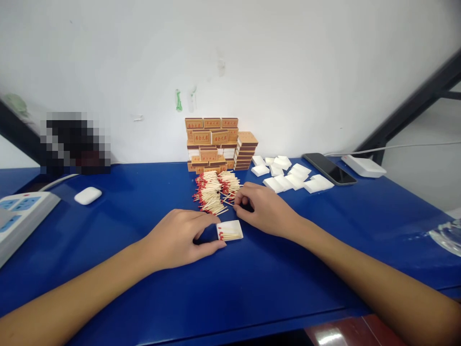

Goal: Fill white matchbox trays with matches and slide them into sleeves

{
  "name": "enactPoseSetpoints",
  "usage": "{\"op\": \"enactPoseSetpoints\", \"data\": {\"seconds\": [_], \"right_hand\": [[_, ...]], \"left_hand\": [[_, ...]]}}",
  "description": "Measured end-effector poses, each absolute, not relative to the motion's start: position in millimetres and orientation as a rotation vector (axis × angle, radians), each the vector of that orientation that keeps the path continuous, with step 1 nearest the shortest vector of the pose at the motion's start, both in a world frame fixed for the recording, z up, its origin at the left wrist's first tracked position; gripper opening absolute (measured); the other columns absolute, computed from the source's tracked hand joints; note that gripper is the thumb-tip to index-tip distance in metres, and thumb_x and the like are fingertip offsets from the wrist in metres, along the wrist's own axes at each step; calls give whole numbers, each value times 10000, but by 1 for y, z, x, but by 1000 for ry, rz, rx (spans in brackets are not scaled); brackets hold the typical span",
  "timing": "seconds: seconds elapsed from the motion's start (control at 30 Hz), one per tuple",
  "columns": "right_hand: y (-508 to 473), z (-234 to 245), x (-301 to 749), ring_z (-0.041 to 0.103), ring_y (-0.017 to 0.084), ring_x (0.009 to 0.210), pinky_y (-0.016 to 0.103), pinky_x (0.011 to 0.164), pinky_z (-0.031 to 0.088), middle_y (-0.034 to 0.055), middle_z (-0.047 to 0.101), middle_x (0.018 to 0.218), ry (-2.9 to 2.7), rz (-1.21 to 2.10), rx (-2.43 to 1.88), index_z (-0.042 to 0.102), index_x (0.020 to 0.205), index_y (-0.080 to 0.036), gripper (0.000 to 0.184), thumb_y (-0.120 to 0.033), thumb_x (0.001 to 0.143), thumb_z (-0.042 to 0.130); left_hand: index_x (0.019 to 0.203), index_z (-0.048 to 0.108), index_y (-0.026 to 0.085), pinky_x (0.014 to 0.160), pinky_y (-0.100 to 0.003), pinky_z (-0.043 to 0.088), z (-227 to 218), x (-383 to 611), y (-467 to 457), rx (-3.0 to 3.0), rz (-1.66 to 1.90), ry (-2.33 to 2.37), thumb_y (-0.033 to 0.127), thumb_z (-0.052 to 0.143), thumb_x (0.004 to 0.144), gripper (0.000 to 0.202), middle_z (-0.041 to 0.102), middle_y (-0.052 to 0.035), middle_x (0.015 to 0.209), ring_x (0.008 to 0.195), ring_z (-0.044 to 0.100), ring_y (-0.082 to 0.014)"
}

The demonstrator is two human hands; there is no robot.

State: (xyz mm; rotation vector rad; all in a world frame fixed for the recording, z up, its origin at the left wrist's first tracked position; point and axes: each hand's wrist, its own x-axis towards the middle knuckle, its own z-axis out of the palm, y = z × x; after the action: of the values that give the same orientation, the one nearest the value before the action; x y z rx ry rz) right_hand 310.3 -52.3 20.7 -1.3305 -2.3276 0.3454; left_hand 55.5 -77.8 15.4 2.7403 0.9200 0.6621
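My left hand [183, 235] grips a small white matchbox tray [236, 227] by its left end, thumb below and fingers above. Inside the tray several matches lie along the near side, red heads to the left. My right hand [264, 206] is closed in a pinch at the right edge of a heap of loose matches [212, 194]. Between its thumb and index finger is the end of a match [228, 203], which points left toward the heap. The curled fingers partly hide that side of the heap.
Behind the heap, printed matchboxes [200, 138] are stacked against the wall. White empty trays [284, 182] lie to the right, near a phone [329, 168] and a white device [363, 166]. At left are a white case [88, 195] and a power strip [32, 216].
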Motion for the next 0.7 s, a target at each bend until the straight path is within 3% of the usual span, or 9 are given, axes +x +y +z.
{"op": "enactPoseSetpoints", "data": {"seconds": [0.3, 0.53, 0.7], "right_hand": [[-52, 34, 322, 569, 170, 793, 299, 711, 423, 49, 594, 938, -2386, 364, -1242, 602, 929, -186, 139, -244, 1035, 533], [-73, 53, 319, 586, 162, 815, 295, 705, 440, 35, 643, 995, -2557, 643, -1039, 625, 964, -215, 111, -264, 1040, 561], [-57, 47, 330, 580, 182, 822, 318, 730, 446, 63, 612, 1007, -2468, 312, -1137, 654, 1027, -196, 135, -248, 1045, 530]], "left_hand": [[1136, 725, 199, 538, -251, 360, 16, 56, -78, 2754, 646, 1048, 457, 675, 963, 314, 575, 56, 619, 516, 531, -112], [1190, 713, 208, 524, -254, 346, 15, 57, -77, 2742, 634, 1082, 455, 677, 959, 340, 549, 67, 604, 503, 519, -114], [1137, 722, 204, 526, -254, 344, 14, 57, -77, 2755, 640, 1068, 460, 686, 956, 316, 546, 67, 601, 500, 515, -112]]}}
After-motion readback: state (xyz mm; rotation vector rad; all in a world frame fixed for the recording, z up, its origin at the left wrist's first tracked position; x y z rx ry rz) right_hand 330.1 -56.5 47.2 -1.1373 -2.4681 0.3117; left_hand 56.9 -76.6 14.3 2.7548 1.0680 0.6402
